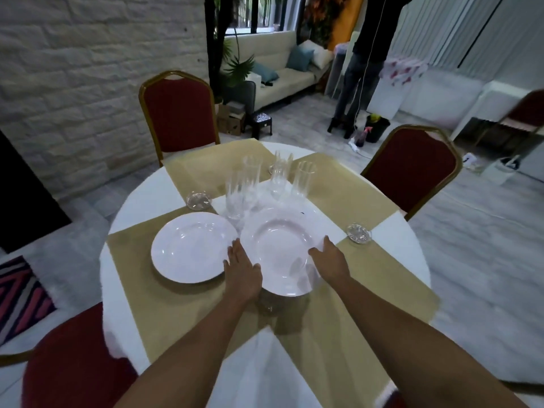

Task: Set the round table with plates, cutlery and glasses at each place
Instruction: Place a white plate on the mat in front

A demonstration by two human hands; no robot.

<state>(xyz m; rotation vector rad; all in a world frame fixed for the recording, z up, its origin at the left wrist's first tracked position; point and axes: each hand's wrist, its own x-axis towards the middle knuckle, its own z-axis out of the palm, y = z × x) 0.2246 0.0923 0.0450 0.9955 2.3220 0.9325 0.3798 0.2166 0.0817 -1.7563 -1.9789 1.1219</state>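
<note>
Red chairs (179, 113), cream sofa (279, 82) with teal cushions (298, 58), palm plant (239, 67), stone wall (73, 69), standing person (360, 72), black stool (262, 125), patterned rug (17, 293).

both arms are reaching forward and converging, bare to the elbow, the left forearm (188, 348) coming in from the lower left and the right forearm (412, 340) from the lower right. the left hand (241, 269) is lying back up, fingers stretching forward almost straight and close together, thumb resting on the near left rim of a plate (282, 248). the right hand (329, 260) is holding the opposite rim, thumb hooking over its edge, wrist straight.
</note>
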